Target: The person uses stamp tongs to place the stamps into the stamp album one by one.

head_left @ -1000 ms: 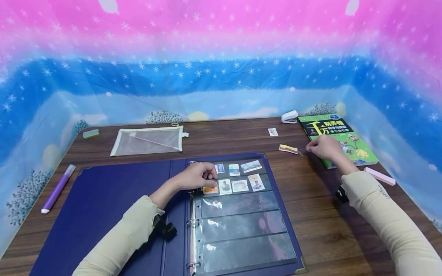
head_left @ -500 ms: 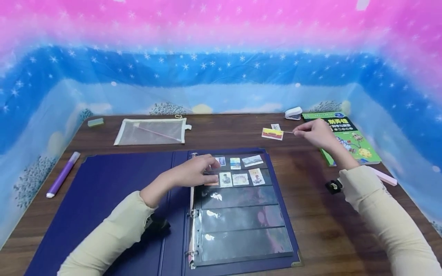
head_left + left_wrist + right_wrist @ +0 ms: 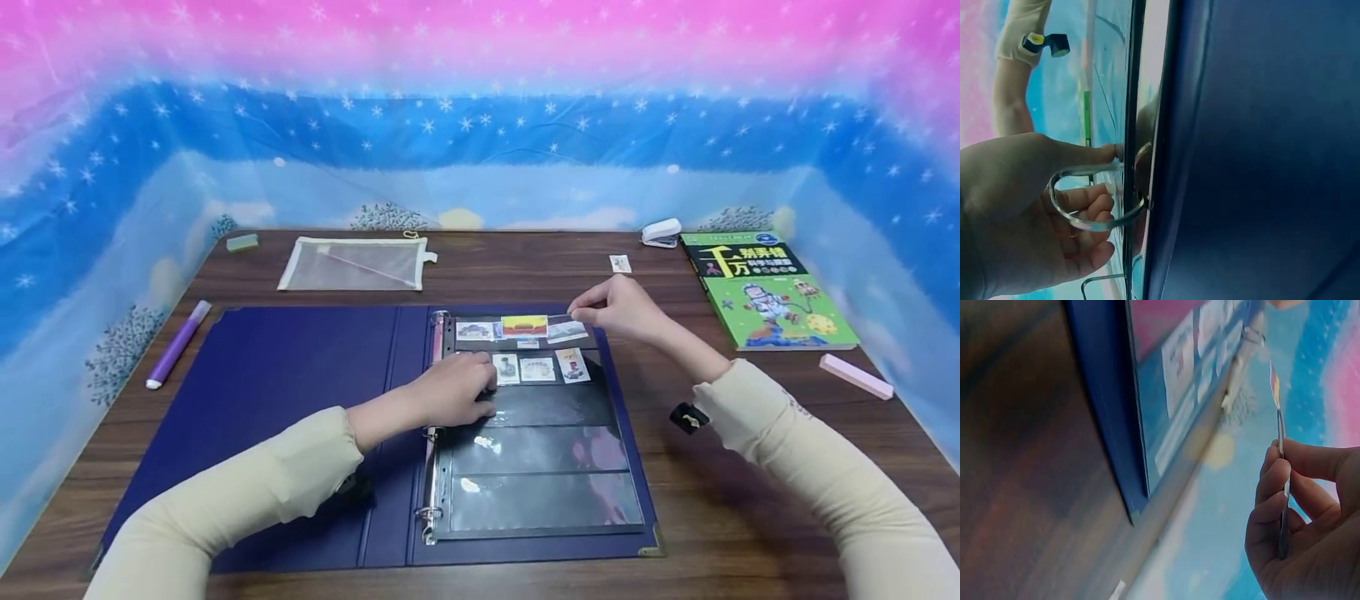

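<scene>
My right hand [image 3: 618,310] pinches a pair of metal tweezers [image 3: 1281,434] between thumb and fingers. At the tweezers' tip a red-and-yellow stamp [image 3: 525,325] is held over the top row of the album page [image 3: 540,500], overlapping the stamps there. My left hand [image 3: 453,390] rests at the page's left side beside the binder rings, fingertips at the second and third rows and partly covering them. In the left wrist view its thumb and bent fingers touch the page behind a metal ring [image 3: 1054,194]. Several stamps, such as an orange-and-white one [image 3: 573,365], lie in the upper two rows.
The blue binder cover [image 3: 300,375] lies open on the left. Around it are a purple marker [image 3: 178,345], mesh pouch [image 3: 360,265], small green-topped block [image 3: 242,242], loose stamp [image 3: 620,263], white stapler [image 3: 662,232], green book [image 3: 780,308] and pink bar [image 3: 856,377].
My right hand has lifted the red-and-yellow stamp off the table with the tweezers and carried it left over the page. My left hand has moved lower down the page's left side.
</scene>
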Demonstrator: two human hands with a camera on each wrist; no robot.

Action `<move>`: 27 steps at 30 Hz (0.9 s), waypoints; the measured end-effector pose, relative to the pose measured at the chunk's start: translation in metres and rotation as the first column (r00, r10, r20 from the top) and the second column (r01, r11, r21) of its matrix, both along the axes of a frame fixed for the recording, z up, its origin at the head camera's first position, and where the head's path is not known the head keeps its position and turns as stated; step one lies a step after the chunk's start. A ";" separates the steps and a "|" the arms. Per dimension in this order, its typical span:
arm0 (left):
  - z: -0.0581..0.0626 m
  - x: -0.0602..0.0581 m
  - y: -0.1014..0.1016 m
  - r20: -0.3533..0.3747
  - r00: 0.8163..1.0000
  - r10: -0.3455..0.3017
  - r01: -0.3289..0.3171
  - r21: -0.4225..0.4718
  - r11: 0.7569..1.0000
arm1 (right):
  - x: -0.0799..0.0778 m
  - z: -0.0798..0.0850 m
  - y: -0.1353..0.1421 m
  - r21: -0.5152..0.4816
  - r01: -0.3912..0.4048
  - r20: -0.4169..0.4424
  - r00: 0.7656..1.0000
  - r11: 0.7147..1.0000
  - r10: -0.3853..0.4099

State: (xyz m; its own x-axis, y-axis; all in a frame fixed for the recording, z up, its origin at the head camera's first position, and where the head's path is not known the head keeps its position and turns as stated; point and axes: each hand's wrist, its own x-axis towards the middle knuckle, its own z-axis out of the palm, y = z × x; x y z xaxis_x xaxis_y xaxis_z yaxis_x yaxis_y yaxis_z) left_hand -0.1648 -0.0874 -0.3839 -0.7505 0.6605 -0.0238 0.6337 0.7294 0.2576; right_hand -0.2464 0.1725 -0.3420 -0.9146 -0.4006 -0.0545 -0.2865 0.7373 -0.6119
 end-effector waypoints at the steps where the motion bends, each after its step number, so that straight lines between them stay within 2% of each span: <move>1: 0.000 -0.001 0.000 0.010 1.000 0.000 0.000 -0.002 1.000 | 0.001 -0.001 -0.001 0.002 -0.007 0.008 1.000 1.000 0.007; 6: 0.002 -0.004 0.000 0.093 0.995 0.035 -0.034 -0.016 0.999 | 0.005 -0.010 -0.006 -0.001 -0.021 0.024 1.000 1.000 0.021; 10: 0.002 -0.008 0.000 0.168 0.985 0.047 -0.050 0.012 0.999 | 0.009 -0.022 -0.010 0.022 -0.055 0.023 0.998 0.998 0.055; 15: -0.001 -0.012 -0.004 0.232 0.973 0.006 -0.036 0.126 0.991 | 0.015 -0.034 -0.011 0.023 -0.119 0.056 0.992 0.993 0.117; 20: -0.003 -0.017 -0.008 0.244 0.968 -0.055 -0.009 0.252 0.968 | 0.018 -0.033 -0.010 0.022 -0.151 0.073 0.986 0.988 0.149; 27: 0.001 -0.022 -0.011 0.294 0.953 -0.074 -0.021 0.307 0.952 | 0.018 -0.033 -0.007 0.074 -0.214 0.016 0.977 0.974 0.213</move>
